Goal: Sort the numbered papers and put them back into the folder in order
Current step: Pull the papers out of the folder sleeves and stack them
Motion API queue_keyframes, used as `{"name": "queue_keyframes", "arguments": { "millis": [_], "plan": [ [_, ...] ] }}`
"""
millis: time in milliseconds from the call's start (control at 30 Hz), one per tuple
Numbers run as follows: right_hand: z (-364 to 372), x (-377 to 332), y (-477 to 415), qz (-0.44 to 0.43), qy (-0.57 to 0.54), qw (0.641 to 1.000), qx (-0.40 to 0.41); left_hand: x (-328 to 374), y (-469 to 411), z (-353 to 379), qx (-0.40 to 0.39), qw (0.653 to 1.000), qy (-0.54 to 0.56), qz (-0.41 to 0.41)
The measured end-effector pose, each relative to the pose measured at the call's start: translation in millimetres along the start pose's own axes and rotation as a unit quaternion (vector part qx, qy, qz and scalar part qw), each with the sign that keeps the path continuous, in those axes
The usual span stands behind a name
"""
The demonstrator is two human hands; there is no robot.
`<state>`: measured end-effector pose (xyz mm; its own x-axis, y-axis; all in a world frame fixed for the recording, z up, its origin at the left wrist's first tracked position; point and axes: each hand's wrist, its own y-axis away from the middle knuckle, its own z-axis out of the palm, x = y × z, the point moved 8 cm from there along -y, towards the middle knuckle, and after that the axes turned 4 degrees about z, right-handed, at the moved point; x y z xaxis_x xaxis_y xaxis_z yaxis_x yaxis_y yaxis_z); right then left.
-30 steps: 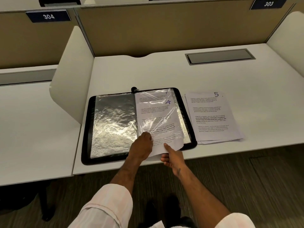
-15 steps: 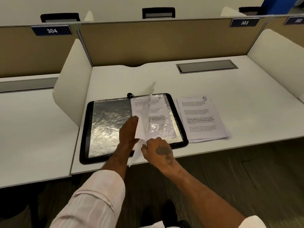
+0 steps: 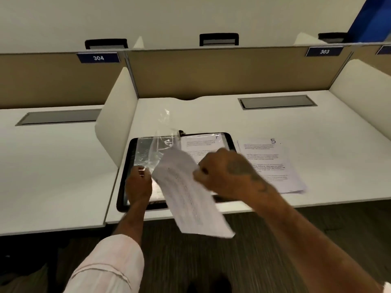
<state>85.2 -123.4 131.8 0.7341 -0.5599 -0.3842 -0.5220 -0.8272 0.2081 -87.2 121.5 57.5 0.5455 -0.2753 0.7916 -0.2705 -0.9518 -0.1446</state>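
Near the middle of the frame, a black folder (image 3: 127,178) is lying open on the white tabletop (image 3: 211,117), close to its near edge. At the folder's lower left, the left hand (image 3: 138,186) is pinching the bottom edge of a clear plastic sleeve (image 3: 161,142), its grip closed on the film with the fingers curled. The sleeve is standing up off the folder's left half, crinkled and tilting toward the upper middle of the frame. Just right of centre, the right hand (image 3: 227,176) is holding a printed sheet of paper (image 3: 188,199) in a tight grip, thumb and curled fingers closing on its upper right edge. That sheet is slanting down toward the bottom of the frame, hanging past the tabletop's near edge and covering part of the folder; blur is hiding its number. Behind the right hand, a page marked 7 (image 3: 201,143) is lying in the folder's right half under plastic. Right of the folder, a stack of papers (image 3: 273,166) with a 5 on top is lying flat, partly hidden by the right wrist.
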Motion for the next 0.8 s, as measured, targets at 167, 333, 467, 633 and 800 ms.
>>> {"name": "queue_keyframes", "arguments": {
  "millis": [167, 333, 467, 633, 800],
  "plan": [
    [-143, 2, -22, 0.058, -0.223, 0.969, 0.088, -43, -1, -16, 0.019, 0.996, 0.017, -0.082],
    [-114, 137, -43, 0.176, -0.507, 0.828, 0.16, -70, 5, -17, -0.035, 0.996, 0.04, -0.077],
    [-54, 230, -46, 0.259, -0.665, 0.668, 0.212, -84, 0, -11, -0.108, 0.99, 0.033, -0.083],
    [17, 290, -34, 0.358, -0.71, 0.567, 0.217, -116, -6, -2, -0.146, 0.975, 0.047, -0.162],
    [60, 316, -28, 0.424, -0.663, 0.574, 0.225, -118, -8, 6, -0.15, 0.979, -0.014, -0.137]
  ]
}}
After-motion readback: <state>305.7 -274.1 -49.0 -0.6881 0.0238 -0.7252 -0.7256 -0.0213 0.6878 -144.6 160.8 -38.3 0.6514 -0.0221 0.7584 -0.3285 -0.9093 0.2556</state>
